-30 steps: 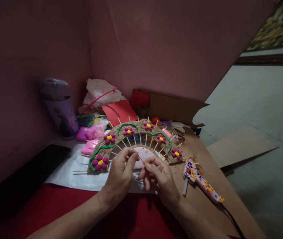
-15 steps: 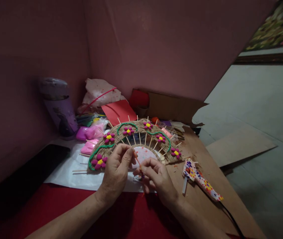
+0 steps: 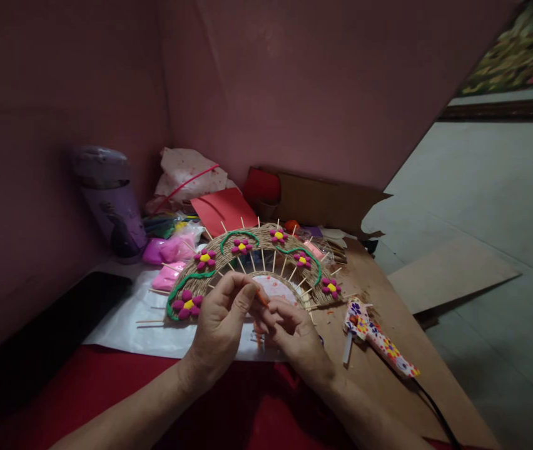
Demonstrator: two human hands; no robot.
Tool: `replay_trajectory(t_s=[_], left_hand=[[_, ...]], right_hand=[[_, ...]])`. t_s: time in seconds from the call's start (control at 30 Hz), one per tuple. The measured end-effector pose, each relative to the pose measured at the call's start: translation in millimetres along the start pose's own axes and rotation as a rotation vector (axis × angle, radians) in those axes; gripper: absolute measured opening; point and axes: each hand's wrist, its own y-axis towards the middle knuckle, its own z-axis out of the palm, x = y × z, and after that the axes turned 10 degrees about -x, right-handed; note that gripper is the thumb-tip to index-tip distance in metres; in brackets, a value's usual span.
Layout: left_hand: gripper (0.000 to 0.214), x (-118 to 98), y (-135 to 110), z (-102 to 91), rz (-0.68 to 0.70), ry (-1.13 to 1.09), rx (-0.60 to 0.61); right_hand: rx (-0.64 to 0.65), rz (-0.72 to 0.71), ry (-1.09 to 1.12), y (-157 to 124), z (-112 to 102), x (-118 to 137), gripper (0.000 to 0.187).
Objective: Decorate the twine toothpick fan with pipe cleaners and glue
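Note:
Between the fingertips of both hands is a small lump of orange clay, largely covered by the fingers. My left hand is closed in a pinch on it. My right hand meets it from the right, thumb and fingers pressed close together. Just beyond stands a half-ring fan shape wound with brown twine, with thin sticks poking out all round. Purple clay flowers with yellow centres and green clay vines decorate it. A pale spotted half-disc sits at its middle, partly hidden by my hands.
A flower-patterned glue gun lies right on brown cardboard, its cord trailing forward. At left are a black phone-like slab, a purple tumbler and pink clay packets. Red paper and torn cardboard stand behind.
A thin orange strand was stretched between my hands; now the orange clay is bunched at the fingertips. My right hand has moved up and left, closer to my left hand.

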Motion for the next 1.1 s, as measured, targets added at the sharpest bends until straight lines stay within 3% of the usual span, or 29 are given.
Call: replay_trajectory(t_s=[0.13,0.23,0.4,0.5,0.57,0.7,0.97,1.1], left_hand=[[0.015,4,2,-2.0,0.071,0.061,-0.103],[0.015,10,8,-4.8,-0.024,0.069,-0.179],[0.016,16,11,-1.3,-0.447,-0.198,0.094],[0.019,14,9,3.2,-0.610,-0.317,0.235],[0.020,12,8,4.4,-0.664,-0.342,0.264],[0.021,12,8,2.8,-0.690,-0.300,0.254],[0.018,17,9,-2.1,-0.708,-0.246,0.264],[0.014,17,9,-3.6,-0.699,-0.201,0.253]], right_hand=[[-0.045,-0.064,-0.083,0,-3,4,0.019],[-0.068,-0.047,-0.021,1,-7,6,0.018],[-0.108,0.011,0.098,1,-10,3,0.016],[-0.154,0.142,0.215,2,-10,-1,0.018],[-0.166,0.238,0.313,3,-9,-3,0.020],[-0.168,0.266,0.419,5,-7,-3,0.020],[-0.108,0.286,0.415,3,-7,-1,0.022],[-0.189,0.226,0.350,6,-11,2,0.019]])
